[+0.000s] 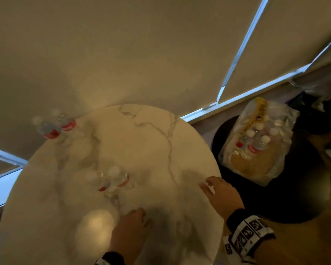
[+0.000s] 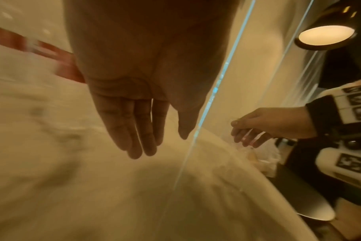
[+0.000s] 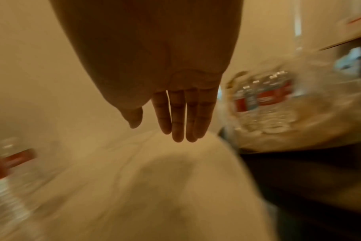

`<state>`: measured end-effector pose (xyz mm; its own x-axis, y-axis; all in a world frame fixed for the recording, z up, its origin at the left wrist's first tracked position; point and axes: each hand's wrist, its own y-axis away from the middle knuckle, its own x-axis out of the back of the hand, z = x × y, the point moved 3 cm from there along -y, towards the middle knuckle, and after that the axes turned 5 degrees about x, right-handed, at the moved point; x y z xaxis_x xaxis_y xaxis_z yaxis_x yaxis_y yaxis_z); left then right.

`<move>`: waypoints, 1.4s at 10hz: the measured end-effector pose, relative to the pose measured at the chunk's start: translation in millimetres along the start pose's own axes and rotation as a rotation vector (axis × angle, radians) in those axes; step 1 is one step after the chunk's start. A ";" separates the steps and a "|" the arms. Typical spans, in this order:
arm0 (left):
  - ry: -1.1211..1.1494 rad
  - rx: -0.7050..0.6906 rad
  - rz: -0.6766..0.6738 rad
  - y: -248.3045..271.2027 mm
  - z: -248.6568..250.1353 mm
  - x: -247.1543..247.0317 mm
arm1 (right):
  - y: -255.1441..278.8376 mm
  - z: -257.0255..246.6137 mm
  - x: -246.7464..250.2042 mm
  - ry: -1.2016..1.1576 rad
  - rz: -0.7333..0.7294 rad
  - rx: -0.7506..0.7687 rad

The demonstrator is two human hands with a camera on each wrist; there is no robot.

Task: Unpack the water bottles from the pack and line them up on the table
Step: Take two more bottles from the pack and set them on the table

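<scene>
The round marbled counter (image 1: 145,142) fills the area before me, set against a pale wall with roller blinds (image 1: 287,44). To its right, a dark round stool (image 1: 287,199) carries the torn plastic pack (image 1: 256,142), with several capped bottles inside it. My left hand (image 1: 131,229) hangs over the near part of the counter, fingers straight and relaxed, holding nothing. My right hand (image 1: 221,195) is over the counter's right edge, fingers loosely extended, also empty, well short of the pack. Two bottles (image 1: 108,178) stand together near the counter's middle; two more bottles (image 1: 54,124) stand at its far left edge. Nothing lies between my right hand and the pack.
</scene>
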<state>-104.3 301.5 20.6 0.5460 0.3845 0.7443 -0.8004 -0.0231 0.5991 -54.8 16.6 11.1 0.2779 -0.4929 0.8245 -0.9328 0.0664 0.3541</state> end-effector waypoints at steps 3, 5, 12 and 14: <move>0.318 -0.343 -0.123 -99.7 270.5 -78.3 | -94.9 189.9 97.8 -0.358 0.141 -0.379; 0.361 -0.346 0.067 -197.1 386.1 -116.8 | -155.5 229.4 95.8 -0.370 0.212 -0.352; 0.770 -0.365 0.147 -112.7 302.2 -46.2 | -56.9 135.3 114.1 -0.316 0.218 0.020; 0.816 -0.158 0.319 -35.3 139.7 -26.1 | -4.4 20.3 38.0 -0.420 0.003 0.277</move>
<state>-55.7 163.4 21.2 -0.0067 0.9206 0.3905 -0.9418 -0.1371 0.3070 -44.8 -20.1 31.8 0.2121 -0.8037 0.5560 -0.9751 -0.1365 0.1747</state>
